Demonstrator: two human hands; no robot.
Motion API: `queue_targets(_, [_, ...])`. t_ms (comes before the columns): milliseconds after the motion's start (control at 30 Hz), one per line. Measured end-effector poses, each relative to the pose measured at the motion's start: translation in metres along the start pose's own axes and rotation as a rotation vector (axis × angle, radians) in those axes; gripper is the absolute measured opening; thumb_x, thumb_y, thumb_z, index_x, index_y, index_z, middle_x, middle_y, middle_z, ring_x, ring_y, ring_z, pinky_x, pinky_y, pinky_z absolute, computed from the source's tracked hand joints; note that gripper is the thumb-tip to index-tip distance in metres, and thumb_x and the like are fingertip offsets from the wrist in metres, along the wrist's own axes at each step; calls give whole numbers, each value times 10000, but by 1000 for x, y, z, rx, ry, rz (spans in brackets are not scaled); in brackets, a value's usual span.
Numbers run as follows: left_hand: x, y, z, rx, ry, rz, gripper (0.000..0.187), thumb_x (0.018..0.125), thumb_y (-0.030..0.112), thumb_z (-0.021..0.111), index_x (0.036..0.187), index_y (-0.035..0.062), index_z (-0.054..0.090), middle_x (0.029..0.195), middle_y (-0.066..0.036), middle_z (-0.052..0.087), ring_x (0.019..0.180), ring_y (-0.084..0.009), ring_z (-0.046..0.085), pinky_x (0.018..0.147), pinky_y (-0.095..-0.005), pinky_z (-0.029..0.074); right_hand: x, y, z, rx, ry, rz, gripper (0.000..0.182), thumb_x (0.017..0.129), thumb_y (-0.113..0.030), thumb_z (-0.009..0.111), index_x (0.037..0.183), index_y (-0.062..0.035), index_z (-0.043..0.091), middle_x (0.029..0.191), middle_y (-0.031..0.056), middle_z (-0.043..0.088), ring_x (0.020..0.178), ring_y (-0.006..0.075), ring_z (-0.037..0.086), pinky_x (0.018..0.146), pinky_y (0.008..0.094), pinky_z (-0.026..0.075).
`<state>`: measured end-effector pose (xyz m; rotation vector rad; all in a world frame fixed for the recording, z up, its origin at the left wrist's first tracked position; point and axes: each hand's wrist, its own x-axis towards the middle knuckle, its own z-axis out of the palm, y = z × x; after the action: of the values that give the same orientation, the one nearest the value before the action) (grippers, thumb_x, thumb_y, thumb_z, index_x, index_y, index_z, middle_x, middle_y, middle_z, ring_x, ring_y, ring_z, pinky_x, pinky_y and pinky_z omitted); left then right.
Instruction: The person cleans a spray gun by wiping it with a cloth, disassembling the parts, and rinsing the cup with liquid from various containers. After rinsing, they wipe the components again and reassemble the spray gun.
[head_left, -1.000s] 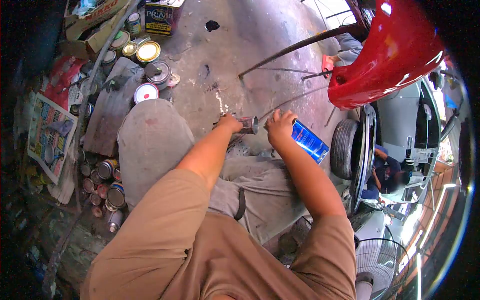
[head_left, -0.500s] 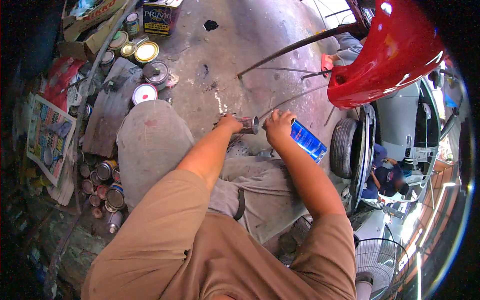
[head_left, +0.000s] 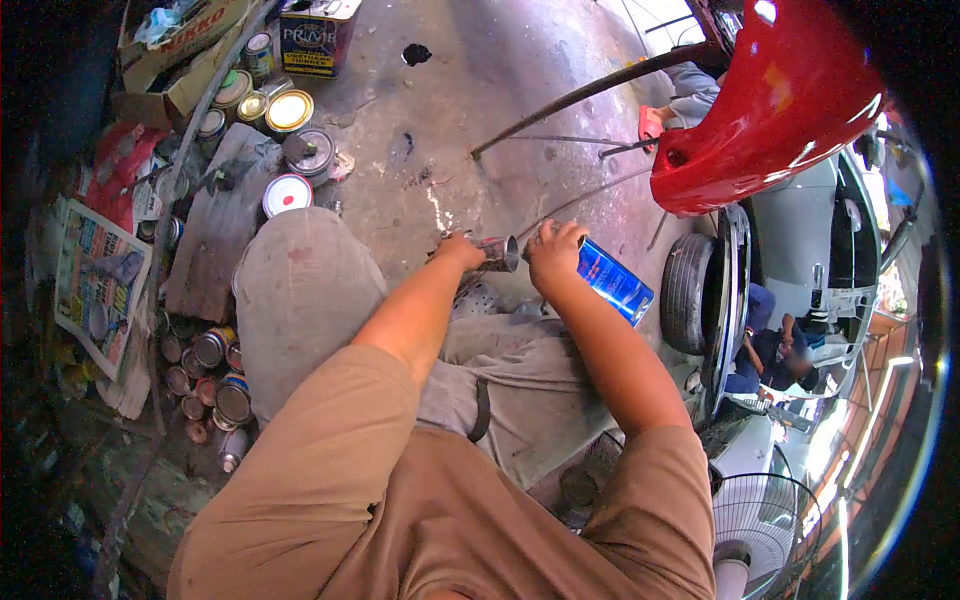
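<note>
My left hand (head_left: 460,250) is wrapped round a small dark metal cup (head_left: 498,254), whose open mouth faces right. Just across from it, my right hand (head_left: 556,247) grips the top end of a blue rectangular can (head_left: 614,281). The can lies tilted, its top end pointing toward the cup, and a short gap separates the two. My right fingers cover the can's opening, and no liquid can be made out between can and cup.
Paint cans (head_left: 289,110), a thinner tin (head_left: 318,38) and a newspaper (head_left: 103,282) lie at the left. A red painted panel (head_left: 770,110) rests on a metal stand at the upper right. Beyond are a tyre (head_left: 688,293), a fan (head_left: 765,530) and a seated person (head_left: 775,350).
Both hands keep almost the same place, with the cup and can still held. The view has shifted very slightly, and the seated person's arm has moved a little.
</note>
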<state>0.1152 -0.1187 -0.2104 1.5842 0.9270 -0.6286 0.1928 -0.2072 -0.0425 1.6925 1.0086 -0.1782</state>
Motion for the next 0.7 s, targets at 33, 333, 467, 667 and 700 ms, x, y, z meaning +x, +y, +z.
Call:
queue_targets(33, [0, 0, 0, -3, 3, -3, 820, 776, 344, 660, 1447, -1, 337, 1455, -249, 418, 1325, -388, 450, 1090, -489, 371, 0, 0, 0, -2, 1, 0, 432, 951, -328, 473, 1374, -265, 535, 1486, 106, 393, 1279, 507, 396, 960, 688, 296])
queue_targets(333, [7, -3, 2, -15, 6, -10, 811, 779, 347, 659, 1437, -12, 352, 1452, -254, 421, 1328, -377, 452, 1099, -455, 370, -1, 1, -1, 21, 49, -9, 411, 927, -315, 496, 1327, -278, 584, 1458, 121, 419, 1232, 520, 424, 940, 694, 306])
queue_targets(467, [10, -4, 5, -22, 22, -7, 790, 779, 342, 653, 1426, -14, 372, 1440, -256, 435, 1318, -380, 461, 1097, -449, 373, -2, 1, 0, 34, 59, -14, 415, 924, -309, 499, 1330, -284, 580, 1458, 123, 419, 1236, 518, 423, 929, 693, 316])
queue_targets(667, [-4, 0, -9, -48, 18, 12, 779, 768, 334, 631, 1414, -25, 384, 1421, -266, 453, 1321, -387, 454, 1096, -430, 375, -3, 6, 6, 122, 149, -33, 468, 884, -273, 566, 1351, -306, 554, 1449, 129, 427, 1220, 494, 443, 916, 663, 341])
queue_targets(700, [-2, -2, -9, -55, 22, 14, 779, 765, 333, 628, 1412, -27, 386, 1418, -268, 455, 1321, -387, 454, 1095, -427, 375, -3, 7, 8, 146, 179, -38, 487, 872, -263, 583, 1355, -311, 547, 1445, 130, 430, 1214, 488, 448, 915, 654, 347])
